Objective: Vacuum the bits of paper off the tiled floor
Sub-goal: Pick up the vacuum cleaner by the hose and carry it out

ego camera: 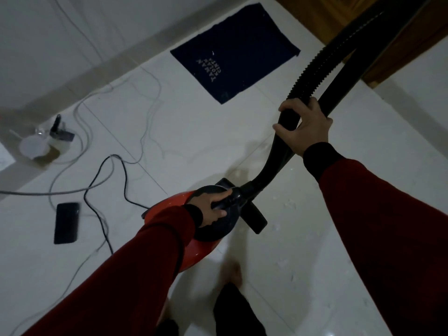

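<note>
A red and black vacuum cleaner (194, 253) hangs above the white tiled floor (194, 132). My left hand (212, 209) grips its black carry handle on top. My right hand (306, 126) grips the black curved tube just below the ribbed hose (322, 61), which arcs up to the top right. The flat black floor nozzle (254, 218) lies on the tiles just right of the vacuum body. Small white paper bits (289, 204) are scattered on the tiles to the right of the nozzle and lower down.
A dark blue mat (237, 54) with white lettering lies ahead near a wooden door (412, 52). A black phone (66, 223) lies at the left among black and grey cables (106, 180). Small containers (41, 144) stand by the wall. My bare foot (234, 272) is below the vacuum.
</note>
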A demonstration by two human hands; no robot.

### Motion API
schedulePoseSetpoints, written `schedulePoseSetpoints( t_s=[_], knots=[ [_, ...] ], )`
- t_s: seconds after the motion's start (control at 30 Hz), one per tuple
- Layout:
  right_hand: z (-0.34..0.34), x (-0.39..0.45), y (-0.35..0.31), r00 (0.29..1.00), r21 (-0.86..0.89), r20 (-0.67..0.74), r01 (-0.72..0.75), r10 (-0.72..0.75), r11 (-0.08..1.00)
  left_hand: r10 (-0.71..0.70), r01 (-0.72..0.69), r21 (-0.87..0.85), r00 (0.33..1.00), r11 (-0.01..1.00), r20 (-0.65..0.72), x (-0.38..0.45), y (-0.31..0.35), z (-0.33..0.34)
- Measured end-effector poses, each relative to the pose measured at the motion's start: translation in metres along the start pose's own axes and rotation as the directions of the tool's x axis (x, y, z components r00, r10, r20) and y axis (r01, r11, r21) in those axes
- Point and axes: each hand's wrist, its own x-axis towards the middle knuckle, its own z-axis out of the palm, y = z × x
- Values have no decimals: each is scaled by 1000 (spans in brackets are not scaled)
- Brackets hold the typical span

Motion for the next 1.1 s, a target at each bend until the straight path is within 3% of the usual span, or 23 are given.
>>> schedulePoseSetpoints(
  t_s=[0.2,0.47,0.63,0.77,0.83,0.93,0.97,1.0,1.03,1.07,1.1],
  knots=[
    [85,-44,17,998,-35,17,68,-68,997,39,-33,66,995,997,-91,44,-92,36],
    [172,-65,59,985,-63,-89,144,-149,988,149,-120,191,978,974,-145,121,-164,59],
    [193,-64,58,959,-71,-167,218,-227,973,195,-205,-42,965,978,-177,143,-175,46],
    [199,-66,48,936,-120,-187,279,-298,953,149,-175,-168,977,970,-154,143,-182,39],
    [204,-71,41,926,-158,-185,303,-329,940,124,-138,-76,979,988,-161,136,-179,36],
    [207,-81,32,917,-195,-186,318,-353,928,137,-9,407,948,913,-287,119,-162,30],
    [206,-84,30,917,-205,-180,319,-356,925,224,-14,474,894,881,-389,110,-150,26],
    [205,-87,28,918,-217,-169,320,-358,922,359,-86,490,789,867,-498,100,-134,19],
    [204,-89,28,921,-230,-153,320,-359,919,533,-208,530,607,822,-589,87,-115,11],
    [202,-91,27,922,-247,-135,323,-363,914,721,-306,654,336,692,-606,73,-94,0],
    [201,-93,27,923,-267,-115,328,-368,906,861,-283,820,44,497,-506,58,-71,-13]
  ],
)
